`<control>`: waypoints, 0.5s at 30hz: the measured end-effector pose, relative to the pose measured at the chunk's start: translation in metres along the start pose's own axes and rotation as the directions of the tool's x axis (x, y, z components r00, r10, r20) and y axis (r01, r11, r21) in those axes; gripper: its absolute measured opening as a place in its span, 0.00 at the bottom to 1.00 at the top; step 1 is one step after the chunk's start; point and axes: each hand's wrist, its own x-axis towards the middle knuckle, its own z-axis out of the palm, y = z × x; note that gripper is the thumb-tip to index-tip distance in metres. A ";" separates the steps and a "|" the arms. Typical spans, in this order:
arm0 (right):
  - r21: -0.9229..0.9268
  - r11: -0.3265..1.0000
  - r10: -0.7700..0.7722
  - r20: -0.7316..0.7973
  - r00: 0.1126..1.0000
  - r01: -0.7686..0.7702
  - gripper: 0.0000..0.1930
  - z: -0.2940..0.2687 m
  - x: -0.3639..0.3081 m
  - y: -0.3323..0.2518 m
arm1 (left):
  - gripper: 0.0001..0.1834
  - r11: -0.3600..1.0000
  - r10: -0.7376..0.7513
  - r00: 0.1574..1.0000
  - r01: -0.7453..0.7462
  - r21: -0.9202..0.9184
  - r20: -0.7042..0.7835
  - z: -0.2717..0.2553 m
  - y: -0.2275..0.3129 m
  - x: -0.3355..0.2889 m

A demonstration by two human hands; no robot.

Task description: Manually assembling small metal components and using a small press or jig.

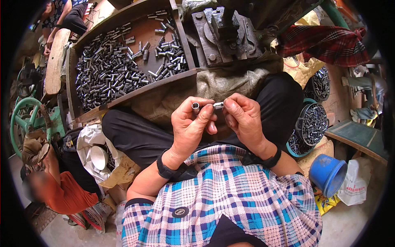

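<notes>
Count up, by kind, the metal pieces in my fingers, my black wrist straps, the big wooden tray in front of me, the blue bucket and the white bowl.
Held metal pieces: 2
Black wrist straps: 2
Wooden tray: 1
Blue bucket: 1
White bowl: 1
Total: 7

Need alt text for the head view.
A person's left hand and right hand hold a short metal cylinder between them; the left fingers also hold a hollow metal piece. Ahead, a wooden tray of loose metal pieces sits beside a dark metal fixture; rightward, a blue bucket.
</notes>
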 end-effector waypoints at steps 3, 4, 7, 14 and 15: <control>-0.236 0.971 -0.052 -0.036 0.998 0.042 0.10 0.003 0.001 -0.001 | 0.09 0.963 0.134 0.991 -0.122 0.240 -0.031 0.005 -0.007 0.002; -0.298 0.949 -0.108 -0.012 0.994 0.100 0.10 0.000 0.002 0.001 | 0.09 0.978 0.089 0.995 -0.078 0.195 -0.046 0.005 -0.008 0.000; -0.296 0.951 -0.096 0.012 0.995 0.095 0.10 -0.002 0.009 0.000 | 0.08 0.997 -0.017 1.000 0.019 0.077 -0.023 -0.002 -0.007 0.008; -0.106 0.994 0.039 0.029 0.999 -0.035 0.13 -0.004 0.015 0.001 | 0.10 0.970 -0.183 0.977 0.198 -0.144 0.109 -0.023 -0.004 0.024; -0.138 0.990 0.019 0.004 1.000 -0.019 0.13 -0.004 0.016 0.000 | 0.10 0.940 -0.229 0.966 0.252 -0.231 0.122 -0.024 -0.003 0.027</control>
